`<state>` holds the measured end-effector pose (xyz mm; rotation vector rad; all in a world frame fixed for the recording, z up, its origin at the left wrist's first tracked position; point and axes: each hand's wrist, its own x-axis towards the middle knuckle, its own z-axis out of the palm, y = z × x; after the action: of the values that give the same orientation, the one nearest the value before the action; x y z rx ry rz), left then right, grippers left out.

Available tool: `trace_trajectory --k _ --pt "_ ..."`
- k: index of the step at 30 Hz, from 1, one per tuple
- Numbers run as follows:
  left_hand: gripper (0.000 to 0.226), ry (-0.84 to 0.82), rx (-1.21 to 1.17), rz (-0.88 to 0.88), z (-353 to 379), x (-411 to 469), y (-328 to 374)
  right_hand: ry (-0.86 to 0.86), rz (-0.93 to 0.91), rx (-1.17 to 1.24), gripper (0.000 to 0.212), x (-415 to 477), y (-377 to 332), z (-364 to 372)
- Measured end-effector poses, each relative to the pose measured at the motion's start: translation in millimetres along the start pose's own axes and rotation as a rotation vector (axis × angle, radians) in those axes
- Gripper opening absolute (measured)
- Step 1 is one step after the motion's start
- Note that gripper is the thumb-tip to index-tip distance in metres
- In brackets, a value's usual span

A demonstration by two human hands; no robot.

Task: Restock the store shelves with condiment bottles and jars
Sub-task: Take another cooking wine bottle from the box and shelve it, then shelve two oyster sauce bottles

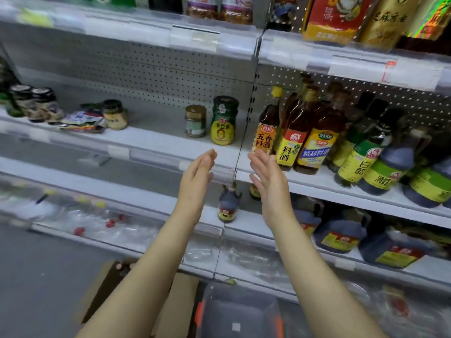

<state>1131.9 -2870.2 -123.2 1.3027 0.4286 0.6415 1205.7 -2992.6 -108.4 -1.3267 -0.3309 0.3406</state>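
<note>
At the front edge of the middle shelf [151, 140] I have both hands up, palms facing each other, with a gap between them. Left hand [199, 172]: fingers straight and together, holding nothing. Right hand [267, 176]: fingers straight, slightly spread, also holding nothing. Its fingertips overlap the bottom of the orange-label bottle [267, 129] in view; I can't tell if they touch it.

Stock on that shelf: green-lidded jar [223, 120] with a yellow label, upright, just left of the shelf divider [252, 98]. Small jar [195, 121] just beside it on its left, upright. Further left, a tan jar [114, 114] next to a pile of flat packets [83, 121], then dark-lidded jars [36, 103] at the far left.

Right of the divider, the orange-label bottle leads a row of cooking wine bottles [307, 140], then vinegar bottles [380, 157] with green and yellow labels, all upright and packed close.

Shelf below: one dark bottle [228, 203] standing alone, seen between my wrists, with dark jugs [341, 235] to the right.

Bottom of frame: cardboard box [175, 301] at left, grey bin [239, 311] with orange handles beside it. Edges are blurred, labels there unreadable.
</note>
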Motion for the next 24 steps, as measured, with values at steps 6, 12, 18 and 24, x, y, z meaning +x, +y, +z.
trace_trajectory --k 6,12,18,24 --pt "0.034 0.113 0.011 -0.069 -33.8 -69.8 -5.4 -0.11 0.084 0.067 0.042 -53.2 22.1 -0.8" --pt "0.035 0.189 0.12 -0.074 -99.1 -121.5 -19.1 -0.202 0.182 0.102 0.045 -99.4 61.5 34.6" --pt "0.031 0.336 0.085 -0.092 -171.4 -138.9 -22.2 -0.333 0.252 0.04 0.044 -117.0 94.6 99.1" --pt "0.039 0.446 0.134 -0.174 -269.0 -121.0 -45.1 -0.362 0.342 -0.07 0.044 -105.6 154.3 176.5"
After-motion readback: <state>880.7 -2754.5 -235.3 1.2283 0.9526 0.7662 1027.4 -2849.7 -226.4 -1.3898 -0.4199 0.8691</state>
